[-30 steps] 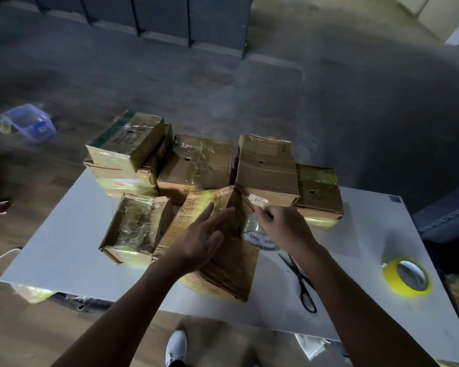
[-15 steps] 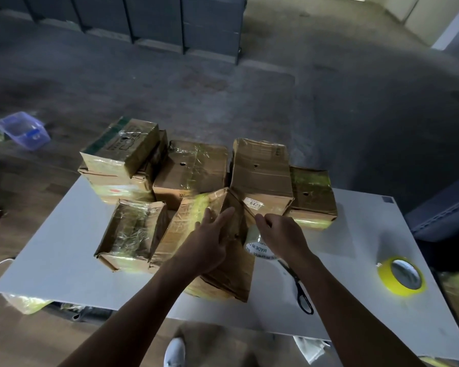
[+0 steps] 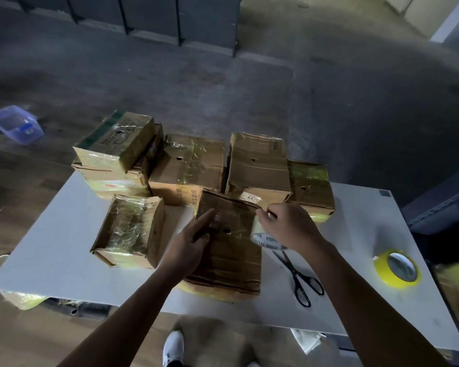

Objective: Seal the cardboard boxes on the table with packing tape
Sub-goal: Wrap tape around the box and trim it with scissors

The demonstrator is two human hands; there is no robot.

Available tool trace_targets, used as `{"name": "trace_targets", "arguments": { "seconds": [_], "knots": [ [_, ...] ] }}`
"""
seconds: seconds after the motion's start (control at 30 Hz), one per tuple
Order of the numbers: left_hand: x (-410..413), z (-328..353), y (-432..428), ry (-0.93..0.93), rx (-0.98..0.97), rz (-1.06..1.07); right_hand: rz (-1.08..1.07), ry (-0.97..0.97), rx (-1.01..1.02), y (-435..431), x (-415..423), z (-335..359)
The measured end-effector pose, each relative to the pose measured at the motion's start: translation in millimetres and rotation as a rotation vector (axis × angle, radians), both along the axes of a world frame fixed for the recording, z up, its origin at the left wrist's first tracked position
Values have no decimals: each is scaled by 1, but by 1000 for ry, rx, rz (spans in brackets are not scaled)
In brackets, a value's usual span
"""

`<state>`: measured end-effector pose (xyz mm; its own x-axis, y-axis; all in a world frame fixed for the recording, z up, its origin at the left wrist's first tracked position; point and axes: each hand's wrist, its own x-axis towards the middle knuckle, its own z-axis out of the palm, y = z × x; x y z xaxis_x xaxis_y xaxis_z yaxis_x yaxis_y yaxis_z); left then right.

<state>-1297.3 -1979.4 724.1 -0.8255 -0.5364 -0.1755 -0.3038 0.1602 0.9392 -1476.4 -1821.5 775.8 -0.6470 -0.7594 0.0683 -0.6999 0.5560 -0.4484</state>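
Left hand (image 3: 188, 242) lies flat, fingers spread, on the front box (image 3: 228, 250) at the table's (image 3: 51, 234) near edge, while the right hand (image 3: 289, 226) grips the tape roll (image 3: 263, 234) touching its right side.

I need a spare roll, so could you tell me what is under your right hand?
A roll of clear tape beside the box, its printed core showing below the right hand. The hand covers the rest, so the tape's loose end is hidden.

Dim room. A white table (image 3: 64, 223) stands on a wood-look floor (image 3: 19, 335) that meets grey carpet (image 3: 249, 88) beyond. Dark cabinets (image 3: 157, 17) line the far wall; a pale wall (image 3: 419, 9) shows at upper right.
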Motion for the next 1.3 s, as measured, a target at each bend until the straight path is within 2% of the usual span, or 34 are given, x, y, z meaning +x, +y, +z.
{"name": "trace_targets", "arguments": {
  "seconds": [0.1,0.17,0.27,0.33,0.4,0.57,0.7,0.87,0.97,1.07,1.3],
  "knots": [
    [0,-3,-6,27,1,-36,-33,39,94,-5,-1,4],
    [2,-3,-13,11,-115,-61,-9,52,90,-15,3,5],
    [1,-7,-13,-288,-685,-125,40,-71,-19,-23,7,2],
    [-3,-11,-7,-372,-897,-215,67,-344,-159,-17,2,-2],
    [-5,-15,-2,-372,-921,-263,60,-563,-282,-9,-1,-9],
    [-3,-24,-5,-409,-994,-254,30,-593,-310,-15,9,-23],
    [-5,-26,-5,-456,-1021,-272,14,-367,-215,-17,0,-9],
    [-3,-27,-4,-449,-1025,-263,33,-79,7,-1,-2,-3],
    [-3,-26,-5,-436,-1025,-272,-12,-100,144,8,-5,-12],
    [-6,-24,-5,-460,-1020,-297,-26,-17,248,9,-2,-31],
    [-22,-16,12,-578,-1049,-346,-13,10,296,-3,6,-62]
  ]
}}
